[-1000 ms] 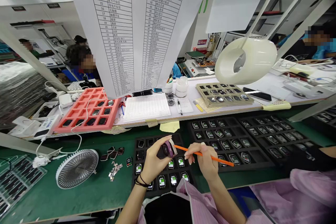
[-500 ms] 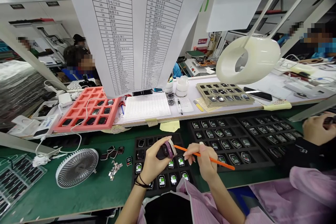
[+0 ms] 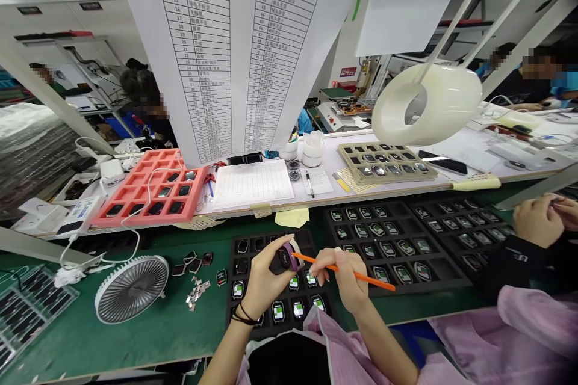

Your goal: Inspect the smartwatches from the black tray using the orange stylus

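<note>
My left hand (image 3: 266,277) grips a smartwatch (image 3: 284,260) with a dark face and a purple edge, its band partly hidden by my fingers. My right hand (image 3: 345,283) pinches a thin orange stick (image 3: 347,273), whose tip reaches the watch's side. Both hands hover over a black tray (image 3: 280,313) of watches with lit green screens, and my fingers hide part of its upper rows. To the right lies a second black tray (image 3: 392,246) holding more watches.
A co-worker's hands (image 3: 539,219) sit at the right beside a third black tray (image 3: 460,234). On the green mat are a small fan (image 3: 132,289) and loose metal pieces (image 3: 196,292). The shelf behind holds a red foam tray (image 3: 153,189) and a beige tray (image 3: 386,162).
My right hand has moved left, bringing the orange stick's tip to the watch. A co-worker's hands have come in at the right.
</note>
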Demonstrator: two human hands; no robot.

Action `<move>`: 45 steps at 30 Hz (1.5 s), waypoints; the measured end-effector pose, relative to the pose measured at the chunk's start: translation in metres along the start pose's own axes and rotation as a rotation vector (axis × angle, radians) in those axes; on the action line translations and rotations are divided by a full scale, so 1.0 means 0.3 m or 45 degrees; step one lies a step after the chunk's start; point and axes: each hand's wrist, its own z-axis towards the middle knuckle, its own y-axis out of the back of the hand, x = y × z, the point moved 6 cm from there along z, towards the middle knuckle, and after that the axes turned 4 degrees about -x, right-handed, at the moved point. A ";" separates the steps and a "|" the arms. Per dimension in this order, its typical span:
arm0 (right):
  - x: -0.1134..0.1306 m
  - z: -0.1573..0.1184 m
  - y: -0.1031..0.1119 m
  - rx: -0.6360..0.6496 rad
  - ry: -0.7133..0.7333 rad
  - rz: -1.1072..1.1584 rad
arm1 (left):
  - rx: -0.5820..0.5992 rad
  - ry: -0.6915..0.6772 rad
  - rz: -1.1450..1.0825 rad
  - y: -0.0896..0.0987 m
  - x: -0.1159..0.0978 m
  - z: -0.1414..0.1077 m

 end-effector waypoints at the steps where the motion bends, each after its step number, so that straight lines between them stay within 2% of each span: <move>1: -0.002 -0.001 -0.008 0.032 -0.007 -0.033 | 0.017 -0.034 0.003 -0.005 -0.006 -0.002; 3: -0.005 -0.005 -0.023 0.098 -0.026 -0.104 | 0.059 -0.119 0.005 -0.015 -0.023 -0.005; 5: -0.006 -0.008 -0.022 0.094 -0.040 -0.075 | 0.075 -0.152 0.002 -0.019 -0.034 -0.005; 9: -0.001 -0.007 0.027 -0.151 -0.048 0.163 | -0.002 0.008 0.000 -0.003 -0.015 0.003; 11: -0.001 -0.007 0.040 -0.206 -0.057 0.187 | -0.028 0.073 -0.016 0.002 -0.001 0.002; 15: 0.000 -0.004 0.029 -0.178 -0.070 0.182 | -0.009 0.078 -0.051 -0.006 0.009 -0.006; 22: 0.015 -0.002 0.021 -0.137 0.026 0.180 | -0.003 0.108 -0.056 -0.006 0.007 -0.010; 31: 0.002 -0.005 0.017 -0.072 0.022 0.055 | 0.008 0.140 -0.033 -0.008 0.020 -0.016; 33: -0.017 0.003 0.025 -0.071 -0.034 0.087 | 0.007 0.155 -0.012 -0.005 0.019 -0.012; 37: -0.094 0.023 0.051 -0.219 -0.230 0.158 | -0.032 0.151 0.054 0.004 0.027 0.005; 39: -0.158 0.022 0.028 -0.199 -0.420 0.205 | -0.032 0.110 0.097 -0.002 0.037 0.013; 42: -0.260 -0.002 -0.038 -0.074 -0.724 0.340 | 0.050 0.081 0.139 -0.030 0.064 0.016; 45: -0.341 -0.025 -0.058 -0.112 -0.862 0.486 | 0.171 0.192 0.034 -0.061 0.126 0.015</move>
